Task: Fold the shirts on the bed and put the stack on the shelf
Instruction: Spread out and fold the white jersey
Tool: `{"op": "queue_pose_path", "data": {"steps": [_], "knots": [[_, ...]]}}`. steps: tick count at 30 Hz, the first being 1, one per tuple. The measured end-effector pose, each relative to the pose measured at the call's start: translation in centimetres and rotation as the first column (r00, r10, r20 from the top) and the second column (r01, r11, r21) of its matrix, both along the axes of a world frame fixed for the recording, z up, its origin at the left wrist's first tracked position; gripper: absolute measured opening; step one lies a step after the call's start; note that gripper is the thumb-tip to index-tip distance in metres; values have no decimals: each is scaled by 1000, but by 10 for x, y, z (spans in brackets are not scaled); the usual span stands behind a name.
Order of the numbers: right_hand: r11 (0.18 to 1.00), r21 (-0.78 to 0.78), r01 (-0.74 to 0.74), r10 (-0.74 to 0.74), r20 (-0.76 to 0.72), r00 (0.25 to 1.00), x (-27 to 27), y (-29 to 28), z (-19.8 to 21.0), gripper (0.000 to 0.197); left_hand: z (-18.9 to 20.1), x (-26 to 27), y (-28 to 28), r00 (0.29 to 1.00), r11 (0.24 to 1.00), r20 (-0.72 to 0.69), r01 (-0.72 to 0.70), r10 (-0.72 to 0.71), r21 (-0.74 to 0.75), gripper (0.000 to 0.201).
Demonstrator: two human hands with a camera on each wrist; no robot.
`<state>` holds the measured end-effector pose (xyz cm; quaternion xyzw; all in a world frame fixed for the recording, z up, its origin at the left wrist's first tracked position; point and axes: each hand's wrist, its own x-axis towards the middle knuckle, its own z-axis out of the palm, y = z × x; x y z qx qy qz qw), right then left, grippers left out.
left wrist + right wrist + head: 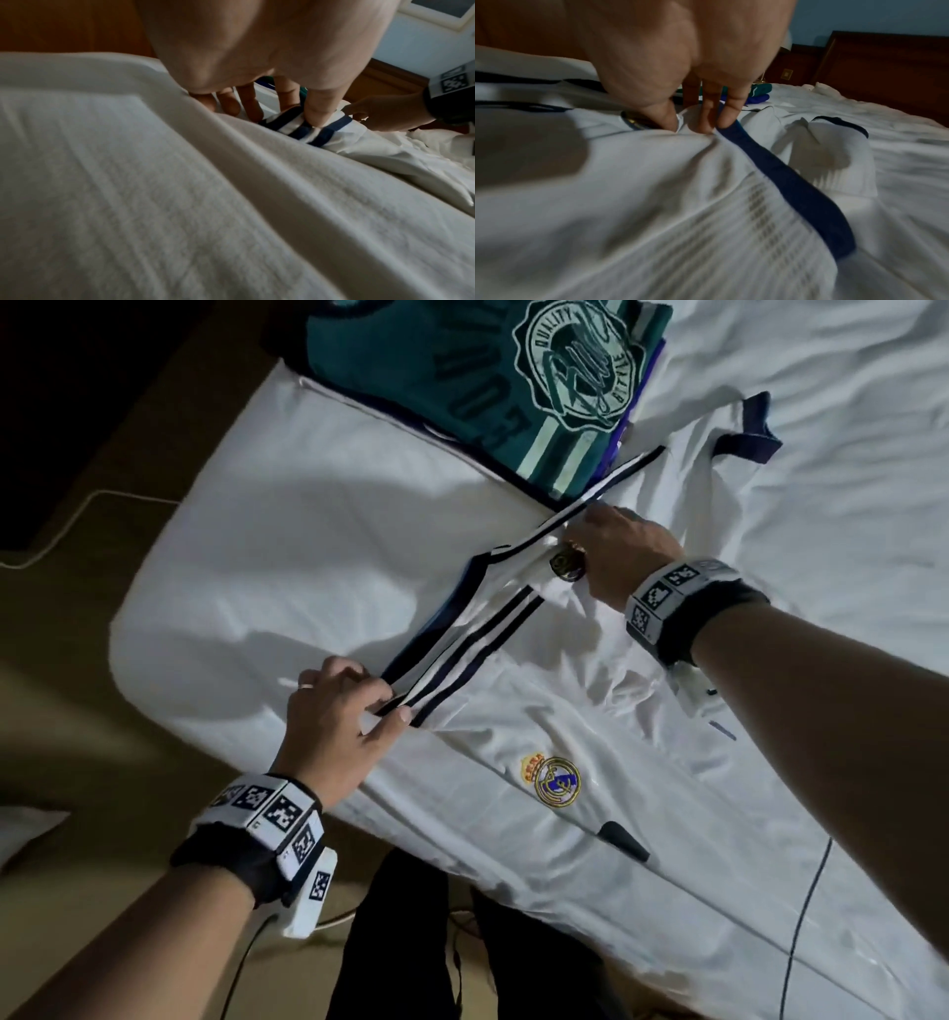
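We see a bed with rumpled white sheets; flat on it lies a white jersey with navy stripes, and a folded teal printed shirt sits near its far edge.

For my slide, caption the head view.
Both hands pinch a white striped football jersey beside a folded teal shirt.

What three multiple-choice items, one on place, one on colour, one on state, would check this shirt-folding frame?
1. Where does the teal shirt lie?
A. at the bed's far edge, beyond the white jersey
B. on the floor
C. under the left hand

2. What colour are the jersey's shoulder stripes?
A. red
B. dark navy
C. green

3. What is the right hand doing?
A. hanging idle
B. pinching the jersey near its collar
C. lifting the teal shirt

Answers: A, it sits folded past the jersey; B, the stripes show dark; B, fingers gather fabric there.
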<state>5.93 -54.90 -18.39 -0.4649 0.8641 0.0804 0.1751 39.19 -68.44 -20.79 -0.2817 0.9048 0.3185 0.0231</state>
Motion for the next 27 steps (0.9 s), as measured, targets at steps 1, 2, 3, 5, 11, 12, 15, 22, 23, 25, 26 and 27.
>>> {"op": "queue_pose_path", "data": {"steps": [1, 2, 3, 5, 11, 12, 15, 22, 23, 25, 26, 27], "knots": [[1000, -17, 26, -26, -17, 1000, -4, -2, 1, 44, 0, 3, -2, 1000, 1000, -8, -8, 9, 21, 43], [995, -62, 77, -78, -24, 997, -9, -3, 2, 37, -1, 5, -4, 1000, 999, -6, -15, 16, 36, 42], [984, -114, 138, -142, -27, 989, -13, -4, 3, 30, 0, 7, -5, 1000, 999, 1, -24, 24, 45, 41], [953, -170, 251, -259, -23, 966, -17, -3, 2, 24, 0, 8, -6, 998, 997, 14, -56, 55, 52, 39], [905, -345, 249, -251, 39, 967, 3, 15, -10, 41, 5, 3, -4, 992, 989, 22, -129, 127, 76, 29], [909, -362, 208, -225, -4, 974, 8, 22, -10, 39, 4, 4, -5, 993, 991, 5, -119, 119, 65, 27], [942, -325, 77, -109, -81, 991, 30, 46, -9, 35, 4, 10, -3, 996, 993, 16, -94, 93, 76, 26], [995, 21, 96, -96, 5, 995, 32, 73, -25, 66, 5, 3, -10, 973, 993, 203, -114, 106, 25, 16], [995, 43, 93, -93, -2, 996, 31, 75, -27, 68, 7, 0, -12, 961, 997, 266, -70, 73, -21, 19], [993, 69, 100, -101, 10, 995, 29, 76, -30, 70, 10, -6, -14, 930, 997, 368, 9, 18, -72, 22], [991, 69, 115, -117, 25, 993, 29, 76, -29, 69, 10, -8, -14, 917, 996, 399, 22, 14, -85, 22], [990, 52, 131, -133, 38, 990, 31, 76, -26, 68, 12, -10, -12, 917, 995, 397, 15, 25, -98, 22]]}}
